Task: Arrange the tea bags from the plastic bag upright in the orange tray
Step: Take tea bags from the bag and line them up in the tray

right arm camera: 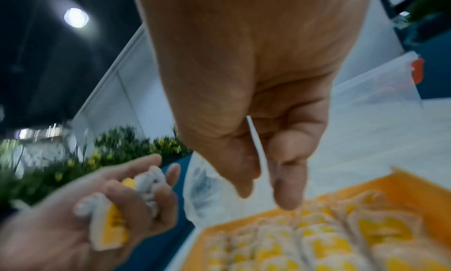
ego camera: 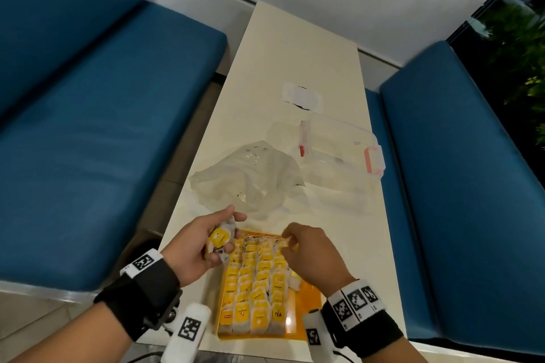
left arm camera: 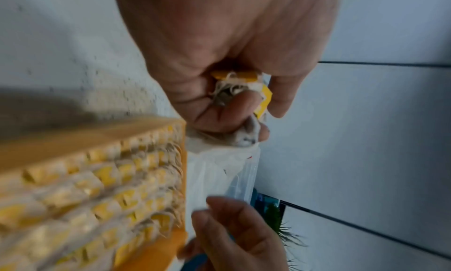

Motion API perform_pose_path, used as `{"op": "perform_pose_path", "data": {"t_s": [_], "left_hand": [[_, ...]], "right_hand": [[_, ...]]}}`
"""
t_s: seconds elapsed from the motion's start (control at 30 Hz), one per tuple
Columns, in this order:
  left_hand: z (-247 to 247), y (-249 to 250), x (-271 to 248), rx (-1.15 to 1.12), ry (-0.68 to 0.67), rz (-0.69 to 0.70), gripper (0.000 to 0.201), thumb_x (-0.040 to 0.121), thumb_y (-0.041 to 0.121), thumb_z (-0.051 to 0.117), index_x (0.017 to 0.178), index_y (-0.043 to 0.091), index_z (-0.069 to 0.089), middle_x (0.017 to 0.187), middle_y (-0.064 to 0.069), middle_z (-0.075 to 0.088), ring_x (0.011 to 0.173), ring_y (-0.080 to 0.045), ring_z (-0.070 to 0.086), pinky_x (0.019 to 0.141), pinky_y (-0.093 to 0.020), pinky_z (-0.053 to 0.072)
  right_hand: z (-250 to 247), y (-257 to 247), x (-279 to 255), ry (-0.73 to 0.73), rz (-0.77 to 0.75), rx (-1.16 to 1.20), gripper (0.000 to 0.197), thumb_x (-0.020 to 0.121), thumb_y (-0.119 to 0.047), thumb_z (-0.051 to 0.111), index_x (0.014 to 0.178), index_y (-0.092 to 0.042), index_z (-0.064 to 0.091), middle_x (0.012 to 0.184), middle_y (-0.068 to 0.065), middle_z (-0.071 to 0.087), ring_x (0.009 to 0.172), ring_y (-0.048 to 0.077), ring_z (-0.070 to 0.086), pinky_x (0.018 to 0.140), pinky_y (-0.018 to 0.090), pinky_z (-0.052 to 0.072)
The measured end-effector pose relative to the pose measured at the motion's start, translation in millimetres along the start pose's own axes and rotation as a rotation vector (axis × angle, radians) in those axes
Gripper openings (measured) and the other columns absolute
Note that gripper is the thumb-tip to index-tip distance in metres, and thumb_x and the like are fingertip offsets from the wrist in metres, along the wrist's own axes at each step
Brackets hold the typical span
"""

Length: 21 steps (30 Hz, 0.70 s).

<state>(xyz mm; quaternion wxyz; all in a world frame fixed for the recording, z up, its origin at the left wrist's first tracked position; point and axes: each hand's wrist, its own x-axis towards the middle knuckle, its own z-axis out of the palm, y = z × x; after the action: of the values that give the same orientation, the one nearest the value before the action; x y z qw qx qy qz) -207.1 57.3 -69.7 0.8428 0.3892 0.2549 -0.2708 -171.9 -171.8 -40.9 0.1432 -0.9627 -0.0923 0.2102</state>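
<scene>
The orange tray lies at the table's near edge, with several rows of yellow-tagged tea bags standing upright in it. My left hand hovers just left of the tray's far end and grips a bunch of tea bags, also seen in the wrist views. Over the tray's far right corner, my right hand pinches one thin tea bag edge-on between thumb and finger. The crumpled clear plastic bag lies just beyond the tray.
A clear plastic box with a pink latch stands right of the plastic bag. A white paper piece lies further back on the cream table. Blue padded benches flank the table on both sides.
</scene>
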Motion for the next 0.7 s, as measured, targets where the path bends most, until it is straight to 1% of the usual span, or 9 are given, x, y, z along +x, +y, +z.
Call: {"op": "perform_pose_path", "data": {"t_s": [0.07, 0.17, 0.23, 0.27, 0.37, 0.47, 0.57, 0.63, 0.7], "left_hand": [[11, 1, 1, -0.113, -0.042, -0.009, 0.032, 0.091, 0.037, 0.065, 0.111, 0.013, 0.071, 0.08, -0.007, 0.059, 0.055, -0.013, 0.051, 0.035, -0.017, 0.036], [24, -2, 4, -0.231, -0.075, -0.012, 0.035, 0.088, 0.028, 0.067, 0.118, 0.01, 0.069, 0.083, -0.01, 0.06, 0.06, -0.015, 0.056, 0.039, -0.019, 0.046], [28, -6, 6, -0.271, -0.064, -0.008, 0.037, 0.089, 0.023, 0.067, 0.123, 0.008, 0.068, 0.086, -0.012, 0.061, 0.064, -0.018, 0.059, 0.044, -0.021, 0.051], [30, -8, 7, -0.291, -0.063, -0.002, 0.037, 0.09, 0.02, 0.065, 0.125, 0.008, 0.067, 0.087, -0.013, 0.062, 0.066, -0.019, 0.06, 0.046, -0.022, 0.053], [34, -14, 8, -0.371, -0.085, 0.011, 0.037, 0.093, 0.017, 0.06, 0.129, 0.008, 0.062, 0.085, -0.016, 0.062, 0.069, -0.023, 0.062, 0.054, -0.026, 0.059], [36, -19, 9, -0.407, -0.081, 0.023, 0.037, 0.094, 0.018, 0.059, 0.13, 0.007, 0.061, 0.086, -0.018, 0.064, 0.073, -0.025, 0.065, 0.061, -0.028, 0.061], [37, -23, 8, -0.418, -0.061, 0.025, 0.035, 0.093, 0.017, 0.06, 0.126, 0.006, 0.064, 0.091, -0.019, 0.065, 0.079, -0.027, 0.071, 0.062, -0.033, 0.063], [37, -23, 7, -0.416, -0.056, 0.026, 0.031, 0.095, 0.015, 0.059, 0.123, 0.006, 0.065, 0.094, -0.019, 0.066, 0.086, -0.029, 0.075, 0.064, -0.037, 0.064], [35, -23, 6, -0.407, -0.052, 0.033, 0.03, 0.095, 0.014, 0.058, 0.123, 0.006, 0.065, 0.098, -0.019, 0.066, 0.094, -0.031, 0.075, 0.07, -0.043, 0.064]], "right_hand": [[-3, -15, -8, -0.022, -0.095, 0.248, 0.027, 0.081, -0.029, 0.072, 0.106, -0.033, 0.063, 0.102, -0.014, 0.066, 0.079, 0.005, 0.065, 0.078, 0.026, 0.055], [2, -29, -19, -0.047, -0.193, 0.441, 0.031, 0.078, -0.027, 0.076, 0.101, -0.035, 0.057, 0.108, -0.019, 0.063, 0.079, 0.006, 0.068, 0.068, 0.023, 0.054], [8, -30, -23, -0.041, -0.197, 0.578, 0.034, 0.077, -0.023, 0.077, 0.1, -0.034, 0.054, 0.108, -0.018, 0.063, 0.078, 0.008, 0.07, 0.064, 0.022, 0.052], [11, -30, -24, -0.04, -0.176, 0.663, 0.035, 0.077, -0.021, 0.078, 0.1, -0.032, 0.054, 0.107, -0.016, 0.064, 0.076, 0.01, 0.071, 0.062, 0.023, 0.052], [19, -26, -23, -0.018, -0.066, 0.899, 0.038, 0.075, -0.011, 0.078, 0.1, -0.022, 0.052, 0.101, -0.002, 0.066, 0.071, 0.022, 0.07, 0.059, 0.037, 0.056], [26, -22, -21, 0.0, 0.011, 0.976, 0.033, 0.074, -0.003, 0.076, 0.096, -0.014, 0.053, 0.088, 0.006, 0.067, 0.075, 0.035, 0.072, 0.061, 0.041, 0.057], [31, -21, -23, 0.013, 0.02, 1.007, 0.022, 0.08, 0.002, 0.072, 0.092, -0.009, 0.057, 0.078, 0.008, 0.067, 0.073, 0.036, 0.073, 0.058, 0.036, 0.055], [32, -21, -25, 0.035, 0.027, 1.01, 0.019, 0.082, -0.003, 0.073, 0.093, -0.007, 0.058, 0.077, 0.006, 0.067, 0.072, 0.036, 0.073, 0.056, 0.034, 0.053], [29, -20, -26, 0.055, 0.04, 1.0, 0.019, 0.084, -0.005, 0.073, 0.096, -0.004, 0.059, 0.08, 0.008, 0.066, 0.071, 0.036, 0.073, 0.055, 0.033, 0.054]]}}
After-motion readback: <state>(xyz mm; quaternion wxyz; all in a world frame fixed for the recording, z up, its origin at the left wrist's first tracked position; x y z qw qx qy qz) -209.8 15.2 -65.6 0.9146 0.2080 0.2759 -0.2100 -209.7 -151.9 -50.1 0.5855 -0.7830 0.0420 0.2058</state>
